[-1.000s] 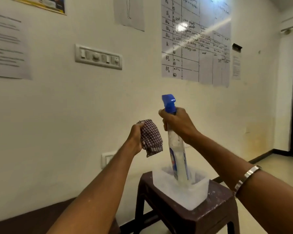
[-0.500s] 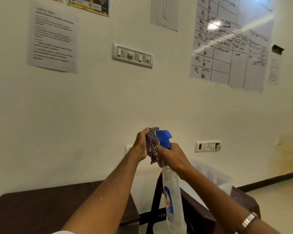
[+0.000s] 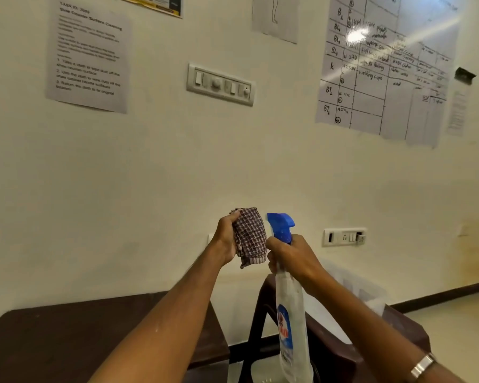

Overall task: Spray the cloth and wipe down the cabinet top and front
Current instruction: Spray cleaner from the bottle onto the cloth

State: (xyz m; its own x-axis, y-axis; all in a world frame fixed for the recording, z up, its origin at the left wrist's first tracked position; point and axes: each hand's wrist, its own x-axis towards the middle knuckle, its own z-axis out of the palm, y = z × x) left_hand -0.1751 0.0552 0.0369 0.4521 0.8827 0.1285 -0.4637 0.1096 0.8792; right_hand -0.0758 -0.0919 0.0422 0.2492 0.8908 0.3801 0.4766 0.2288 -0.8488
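Cloth [image 3: 250, 236] just left of spray bottle [image 3: 289, 305]. Cabinet [image 3: 67, 341] left of and below bottle; stool [image 3: 398, 330] right of and behind bottle; wall [image 3: 155, 172] behind bottle.

Just the one view here, a wide-angle head cam looking forward at a cream painted wall [image 3: 155, 172] that's fairly close. Both forearms reach out from the bottom edge, so it's tight on them, and the frame sits tilted.
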